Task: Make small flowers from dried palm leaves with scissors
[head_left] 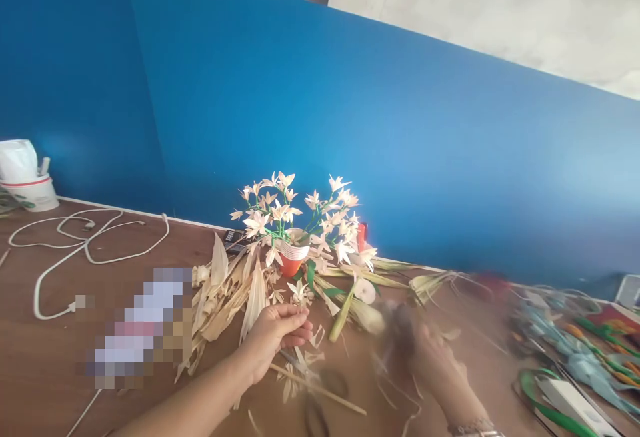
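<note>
Pinched between the thumb and fingers of my left hand [285, 330] is a small pale husk flower [299, 292], held upright. My right hand [437, 357] is smeared by motion over the table on the right. A dark blurred thing [400, 330] shows at its fingertips; whether they grip it I cannot tell. Behind my left hand stands a red and white cup [294, 254] with green-stemmed husk flowers [280, 212] in it. Under my left hand lie scissors [316, 410], a thin wooden stick [325, 389] and loose petals. Dry husks [220, 310] lie left of it.
A white cable [93, 244] loops across the table's left side, near a white tub [33, 190]. Green husk stalks [357, 314] lie mid-table. At the right are light-blue ribbon [565, 344], orange and green pieces, and a white box [575, 407]. A blue wall [350, 110] backs the table.
</note>
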Demonstrator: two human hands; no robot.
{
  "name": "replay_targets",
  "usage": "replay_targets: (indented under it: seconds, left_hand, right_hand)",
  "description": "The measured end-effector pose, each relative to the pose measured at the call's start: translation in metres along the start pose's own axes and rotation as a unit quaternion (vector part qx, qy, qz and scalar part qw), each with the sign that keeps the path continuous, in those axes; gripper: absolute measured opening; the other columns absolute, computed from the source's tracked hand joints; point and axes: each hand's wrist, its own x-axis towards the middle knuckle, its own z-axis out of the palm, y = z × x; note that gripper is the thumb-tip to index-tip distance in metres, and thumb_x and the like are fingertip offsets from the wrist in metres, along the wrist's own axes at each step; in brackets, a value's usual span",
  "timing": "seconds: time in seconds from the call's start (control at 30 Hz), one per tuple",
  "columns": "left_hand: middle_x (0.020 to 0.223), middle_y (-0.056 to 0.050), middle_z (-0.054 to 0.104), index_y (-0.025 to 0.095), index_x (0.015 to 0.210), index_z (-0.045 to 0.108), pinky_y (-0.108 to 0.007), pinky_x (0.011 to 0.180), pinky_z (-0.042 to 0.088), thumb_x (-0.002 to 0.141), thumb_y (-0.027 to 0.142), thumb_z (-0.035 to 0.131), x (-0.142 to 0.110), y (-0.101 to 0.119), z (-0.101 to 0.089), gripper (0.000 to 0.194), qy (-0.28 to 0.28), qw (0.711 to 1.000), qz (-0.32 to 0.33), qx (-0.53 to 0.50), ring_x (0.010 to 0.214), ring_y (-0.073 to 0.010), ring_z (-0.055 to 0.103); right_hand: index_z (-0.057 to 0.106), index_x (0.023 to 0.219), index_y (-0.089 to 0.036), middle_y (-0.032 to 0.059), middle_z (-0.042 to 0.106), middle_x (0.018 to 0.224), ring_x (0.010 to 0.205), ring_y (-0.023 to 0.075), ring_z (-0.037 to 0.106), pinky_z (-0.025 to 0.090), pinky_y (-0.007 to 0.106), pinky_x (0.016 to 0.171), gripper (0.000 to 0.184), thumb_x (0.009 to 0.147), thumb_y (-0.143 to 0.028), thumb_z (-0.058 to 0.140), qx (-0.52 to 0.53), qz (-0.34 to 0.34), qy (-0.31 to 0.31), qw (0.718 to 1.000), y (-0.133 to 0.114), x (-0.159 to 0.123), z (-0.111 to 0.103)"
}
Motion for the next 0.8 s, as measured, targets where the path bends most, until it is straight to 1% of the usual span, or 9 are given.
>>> replay_targets:
  seconds: [0.1, 0.2, 0.3, 0.37, 0.4, 0.47, 0.53, 0.67, 0.8]
  left_hand:
    - [0.073, -0.008, 0.073, 0.012, 0.079, 0.070, -0.017, 0.053, 0.049, 0.063, 0.028, 0.080, 0.001, 0.000, -0.001, 0.024, 0.008, 1.000, -0.003, -0.001, 0.062, -0.0120, 0.067]
    - [0.072, -0.007, 0.073, 0.013, 0.078, 0.069, -0.015, 0.041, 0.040, 0.064, 0.030, 0.079, 0.002, 0.001, -0.003, 0.024, 0.014, 1.000, 0.005, 0.004, 0.055, -0.0110, 0.064]
    - [0.072, -0.007, 0.073, 0.013, 0.080, 0.068, -0.015, 0.039, 0.038, 0.065, 0.030, 0.078, 0.002, 0.001, -0.004, 0.025, 0.020, 1.000, 0.008, -0.003, 0.054, -0.0109, 0.064]
    - [0.071, -0.007, 0.072, 0.013, 0.083, 0.069, -0.015, 0.040, 0.040, 0.065, 0.030, 0.078, 0.003, 0.000, -0.004, 0.026, 0.020, 1.000, 0.007, -0.010, 0.055, -0.0114, 0.065]
    - [0.071, -0.006, 0.072, 0.013, 0.083, 0.069, -0.015, 0.041, 0.041, 0.065, 0.030, 0.078, 0.003, 0.000, -0.004, 0.027, 0.019, 1.000, 0.007, -0.013, 0.056, -0.0115, 0.065]
    - [0.070, -0.006, 0.072, 0.013, 0.084, 0.069, -0.015, 0.042, 0.042, 0.065, 0.031, 0.078, 0.004, 0.000, -0.005, 0.028, 0.015, 1.000, 0.007, -0.018, 0.056, -0.0115, 0.065]
    - [0.070, -0.006, 0.072, 0.012, 0.084, 0.069, -0.015, 0.043, 0.043, 0.065, 0.031, 0.079, 0.006, -0.001, -0.006, 0.029, 0.013, 1.000, 0.005, -0.020, 0.056, -0.0113, 0.065]
    - [0.071, -0.007, 0.072, 0.012, 0.082, 0.070, -0.014, 0.042, 0.043, 0.064, 0.032, 0.079, 0.008, -0.002, -0.007, 0.029, 0.015, 1.000, 0.006, -0.023, 0.055, -0.0106, 0.065]
    - [0.071, -0.008, 0.073, 0.011, 0.080, 0.070, -0.014, 0.043, 0.043, 0.065, 0.032, 0.079, 0.008, -0.001, -0.006, 0.027, 0.022, 0.999, 0.005, -0.026, 0.053, -0.0105, 0.065]
  right_hand:
    - [0.051, 0.122, -0.019, 0.0190, 0.064, 0.101, 0.096, 0.0333, 0.063, 0.045, 0.044, 0.072, 0.048, 0.078, -0.009, 0.039, 0.010, 0.011, -0.027, 1.000, 0.000, -0.002, 0.012]
    - [0.054, 0.117, -0.017, 0.0195, 0.063, 0.100, 0.101, 0.0371, 0.059, 0.044, 0.046, 0.075, 0.041, 0.079, -0.015, 0.039, 0.020, 0.015, 0.011, 1.000, 0.003, 0.000, 0.012]
    - [0.058, 0.105, -0.016, 0.0180, 0.064, 0.096, 0.095, 0.0365, 0.060, 0.044, 0.041, 0.071, 0.033, 0.078, -0.028, 0.044, 0.094, 0.011, 0.046, 0.994, 0.004, 0.002, 0.003]
    - [0.062, 0.094, -0.021, 0.0111, 0.065, 0.083, 0.084, 0.0312, 0.061, 0.044, 0.034, 0.066, 0.028, 0.076, -0.036, 0.050, 0.203, -0.054, 0.054, 0.976, -0.005, 0.000, -0.003]
    - [0.064, 0.087, -0.023, 0.0072, 0.064, 0.075, 0.077, 0.0281, 0.060, 0.042, 0.032, 0.063, 0.024, 0.074, -0.039, 0.053, 0.264, -0.102, 0.049, 0.958, -0.013, -0.003, -0.005]
    - [0.063, 0.068, -0.023, 0.0024, 0.057, 0.060, 0.063, 0.0227, 0.055, 0.039, 0.029, 0.057, 0.019, 0.068, -0.042, 0.061, 0.369, -0.192, 0.020, 0.909, -0.036, -0.009, -0.005]
    - [0.059, 0.056, -0.022, 0.0008, 0.053, 0.055, 0.055, 0.0189, 0.048, 0.034, 0.028, 0.052, 0.018, 0.063, -0.038, 0.065, 0.427, -0.265, 0.001, 0.865, -0.062, -0.016, -0.001]
    - [0.053, 0.052, -0.020, -0.0007, 0.049, 0.058, 0.053, 0.0136, 0.043, 0.029, 0.024, 0.050, 0.012, 0.060, -0.021, 0.062, 0.395, -0.355, -0.013, 0.847, -0.100, -0.026, 0.008]
    - [0.053, 0.064, -0.019, 0.0004, 0.050, 0.069, 0.058, 0.0141, 0.046, 0.031, 0.024, 0.052, 0.007, 0.064, -0.013, 0.054, 0.340, -0.401, 0.017, 0.850, -0.111, -0.031, 0.012]
